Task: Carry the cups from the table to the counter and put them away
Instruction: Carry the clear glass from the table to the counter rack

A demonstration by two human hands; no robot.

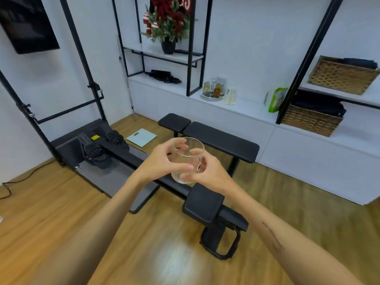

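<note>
Two hands on one glass — that is the picture as the person crosses the room. Far left, a rowing machine (98, 153) lies along the wooden floor with a yellow sticker on its body, the writing too small to read. Moving in, the left hand (164, 161) curls round the near side of the clear cup (188, 161), fingers over the rim and thumb across the wall. The cup itself sits upright in mid-air above the black bench (220, 140), empty by the look of it, with a small dark printed mark low on its side — no legible lettering. The right hand (209, 171) wraps the other side, fingertips under the base. Beyond, to the right, the white counter (253, 112) waits, carrying a round tray of glasses (212, 92) and a green packet (276, 99) whose print is blurred. Best advice from here: keep the cup level, step wide of the bench, and set it down beside that tray gently, base first.
</note>
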